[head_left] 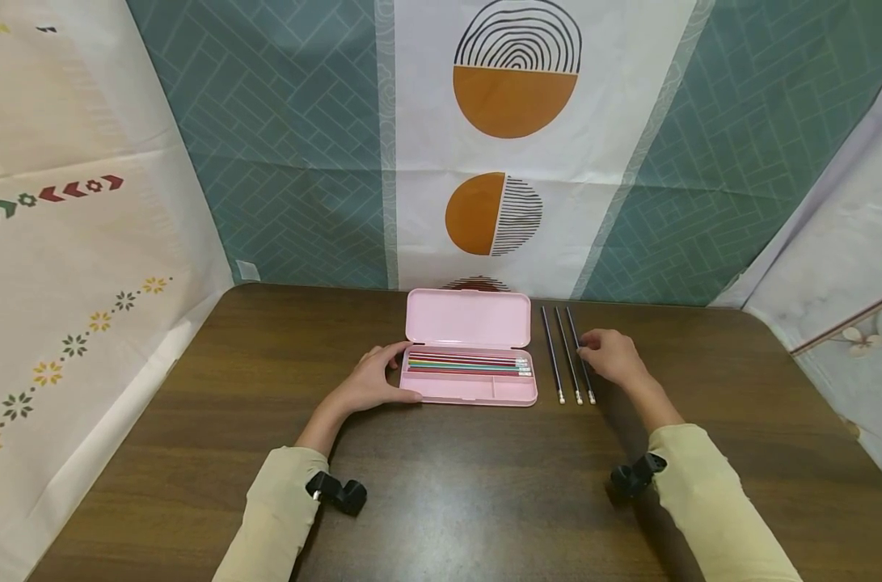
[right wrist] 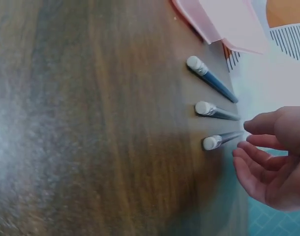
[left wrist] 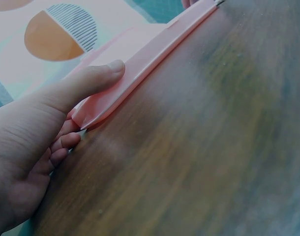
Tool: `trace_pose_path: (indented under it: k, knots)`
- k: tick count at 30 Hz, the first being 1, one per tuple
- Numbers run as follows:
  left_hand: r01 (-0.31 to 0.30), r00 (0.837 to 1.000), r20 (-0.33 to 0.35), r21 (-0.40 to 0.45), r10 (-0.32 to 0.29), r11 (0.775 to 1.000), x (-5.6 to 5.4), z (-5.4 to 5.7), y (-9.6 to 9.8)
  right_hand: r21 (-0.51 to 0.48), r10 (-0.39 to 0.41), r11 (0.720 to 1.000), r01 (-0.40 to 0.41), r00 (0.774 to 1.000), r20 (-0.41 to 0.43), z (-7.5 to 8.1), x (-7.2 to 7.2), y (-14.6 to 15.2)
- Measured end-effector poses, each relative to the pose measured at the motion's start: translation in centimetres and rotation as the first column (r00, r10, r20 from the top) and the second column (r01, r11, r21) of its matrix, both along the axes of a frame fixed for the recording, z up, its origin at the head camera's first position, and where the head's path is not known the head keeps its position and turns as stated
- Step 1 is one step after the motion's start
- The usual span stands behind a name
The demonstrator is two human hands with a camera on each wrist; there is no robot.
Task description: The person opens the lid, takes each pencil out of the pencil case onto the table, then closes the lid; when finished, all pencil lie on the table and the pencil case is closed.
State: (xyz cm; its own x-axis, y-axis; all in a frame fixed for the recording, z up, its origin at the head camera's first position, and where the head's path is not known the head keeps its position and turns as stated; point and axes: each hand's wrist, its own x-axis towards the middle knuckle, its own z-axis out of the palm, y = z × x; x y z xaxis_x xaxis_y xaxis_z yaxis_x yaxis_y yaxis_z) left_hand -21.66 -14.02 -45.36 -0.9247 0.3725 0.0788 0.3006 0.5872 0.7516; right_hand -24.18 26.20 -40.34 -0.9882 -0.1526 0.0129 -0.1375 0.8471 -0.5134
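Observation:
A pink pencil case (head_left: 441,388) lies with its lid (head_left: 468,318) raised at the back; several coloured pencils (head_left: 466,364) fill its rear compartment. My left hand (head_left: 371,381) grips the case's left end, the thumb (left wrist: 98,78) on the front edge and the other fingers around the side. Right of the case, three dark pencils lie side by side, white erasers toward me: a left one (head_left: 552,352), a middle one (head_left: 567,356) and a right one (head_left: 588,383). My right hand (head_left: 614,357) has its thumb and index finger on either side of the right pencil, which lies flat.
Everything stands on a brown wooden table (head_left: 455,493). A patterned cloth (head_left: 302,162) hangs just behind its back edge, with pale cloths at both sides. Two small compartments (head_left: 513,390) line the front of the case. Each wrist carries a black camera (head_left: 339,493).

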Motion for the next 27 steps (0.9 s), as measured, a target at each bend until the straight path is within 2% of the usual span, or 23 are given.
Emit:
trace_pose_path:
  k: [4,6,11,14,19,27]
  knots:
    - [-0.002,1.0,0.001,0.0,0.002,1.0,0.1,-0.1,-0.1,0.025,0.023,0.999,-0.021,0.997,-0.08,0.6,0.1,-0.4]
    - [-0.002,1.0,0.0,0.0,0.002,1.0,0.1,-0.1,-0.1,0.017,0.031,0.999,-0.03,0.995,-0.092,1.0,0.1,-0.9]
    - [0.004,1.0,-0.002,0.002,-0.004,1.0,0.1,0.0,-0.2,-0.015,0.068,0.998,-0.069,0.995,-0.078,2.0,0.2,-2.8]
    - [0.006,1.0,0.003,0.001,-0.006,1.0,0.1,0.0,-0.2,-0.037,0.119,0.992,-0.122,0.99,-0.074,2.3,0.4,-4.0]
    - [0.005,1.0,0.008,0.003,-0.005,1.0,0.0,0.1,0.0,-0.083,0.217,0.972,-0.221,0.974,-0.06,2.2,0.4,-6.0]
    - [0.001,1.0,-0.001,0.0,-0.001,1.0,-0.1,-0.1,0.0,-0.124,0.315,0.941,-0.314,0.949,-0.015,1.6,0.4,-9.0]
